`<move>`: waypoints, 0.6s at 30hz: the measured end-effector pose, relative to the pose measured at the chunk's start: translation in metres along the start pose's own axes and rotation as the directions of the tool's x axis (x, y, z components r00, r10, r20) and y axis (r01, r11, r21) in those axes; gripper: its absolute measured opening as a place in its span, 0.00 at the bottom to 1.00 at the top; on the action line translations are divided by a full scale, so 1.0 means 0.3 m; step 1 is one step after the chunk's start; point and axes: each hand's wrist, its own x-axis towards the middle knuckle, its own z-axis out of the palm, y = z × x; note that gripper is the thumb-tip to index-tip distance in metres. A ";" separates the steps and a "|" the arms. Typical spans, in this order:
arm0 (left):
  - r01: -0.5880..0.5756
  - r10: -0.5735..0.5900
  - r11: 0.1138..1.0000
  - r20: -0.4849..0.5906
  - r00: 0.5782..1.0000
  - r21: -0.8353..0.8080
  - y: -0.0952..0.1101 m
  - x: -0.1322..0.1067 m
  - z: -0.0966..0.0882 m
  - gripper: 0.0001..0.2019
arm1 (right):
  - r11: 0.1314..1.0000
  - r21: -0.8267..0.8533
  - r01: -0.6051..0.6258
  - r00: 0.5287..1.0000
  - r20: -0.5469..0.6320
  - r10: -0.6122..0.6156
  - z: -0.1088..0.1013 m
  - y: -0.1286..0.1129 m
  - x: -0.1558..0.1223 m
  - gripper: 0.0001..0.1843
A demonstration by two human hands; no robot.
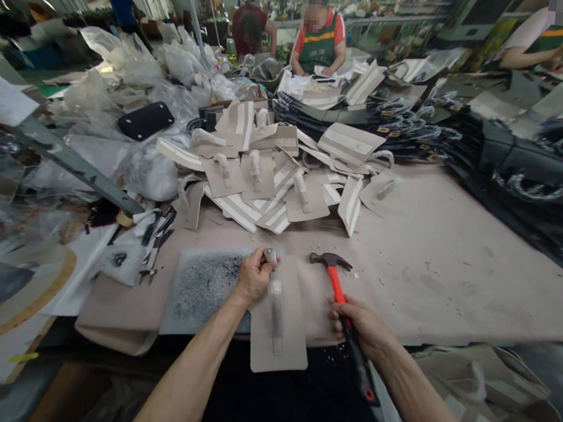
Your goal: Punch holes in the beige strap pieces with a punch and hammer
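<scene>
My right hand (364, 327) is wrapped around the red and black handle of a claw hammer (337, 285), its dark head raised over the table. The fingers of my left hand (253, 276) close on a short metal cylinder (269, 255), held at the top edge of a beige panel (294, 326). That panel has a plastic-wrapped strip (276, 318) down its middle and overhangs the table's front edge. Beneath my left hand lies a grey plate (197, 289) with a worn, dark-speckled surface; where the cylinder's lower end rests is hidden.
Similar beige panels (307, 200) lie heaped behind my hands. Black bag pieces (531, 177) are stacked at right. Loose tools (158, 238), a slanted metal bar (75, 162) and plastic bags (121, 60) are at left. A co-worker (322, 41) stands across the table (458, 256).
</scene>
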 end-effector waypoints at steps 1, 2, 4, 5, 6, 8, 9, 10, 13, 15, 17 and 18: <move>-0.006 0.006 1.000 0.002 1.000 0.010 -0.001 -0.002 0.001 0.11 | 0.987 0.152 -0.059 0.996 0.071 0.048 0.008 -0.022 -0.012 0.11; -0.007 0.007 1.000 0.006 1.000 0.015 -0.002 -0.004 0.002 0.10 | 0.966 0.243 -0.092 0.992 0.108 0.068 0.017 -0.047 -0.028 0.12; -0.005 0.005 1.000 0.012 1.000 0.017 -0.003 -0.006 0.001 0.10 | 0.967 0.253 -0.031 0.998 0.062 0.016 0.039 -0.107 -0.068 0.14; -0.008 0.007 1.000 0.019 1.000 0.021 -0.003 -0.006 0.000 0.09 | 0.980 0.188 0.061 0.998 0.005 -0.063 0.050 -0.141 -0.090 0.15; -0.015 0.014 0.999 0.028 1.000 0.031 -0.002 -0.007 -0.002 0.09 | 0.981 0.082 0.176 0.984 -0.052 -0.172 0.060 -0.174 -0.112 0.17; -0.042 0.039 0.997 0.046 0.998 0.065 0.002 -0.009 -0.005 0.08 | 0.894 -0.213 0.395 0.897 -0.124 -0.425 0.075 -0.232 -0.149 0.18; -0.060 0.055 0.994 0.054 0.997 0.087 0.004 -0.010 -0.006 0.07 | 0.811 -0.362 0.459 0.839 -0.122 -0.530 0.081 -0.253 -0.162 0.18; -0.075 0.069 0.991 0.059 0.996 0.108 0.007 -0.012 -0.007 0.07 | 0.721 -0.490 0.489 0.794 -0.093 -0.601 0.085 -0.267 -0.170 0.17; -0.098 0.089 0.984 0.064 0.994 0.151 0.010 -0.020 -0.008 0.08 | 0.502 -0.727 0.469 0.773 0.062 -0.631 0.090 -0.282 -0.174 0.13; -0.097 0.087 0.983 0.068 0.994 0.155 0.008 -0.024 -0.008 0.08 | 0.406 -0.793 0.455 0.793 0.153 -0.590 0.084 -0.295 -0.177 0.12; -0.106 0.097 0.983 0.071 0.993 0.152 0.004 -0.026 -0.008 0.07 | 0.356 -0.809 0.468 0.763 0.167 -0.624 0.074 -0.329 -0.200 0.12; -0.116 0.107 0.981 0.069 0.992 0.152 0.002 -0.026 -0.009 0.07 | 0.354 -0.801 0.483 0.725 0.139 -0.674 0.070 -0.351 -0.219 0.13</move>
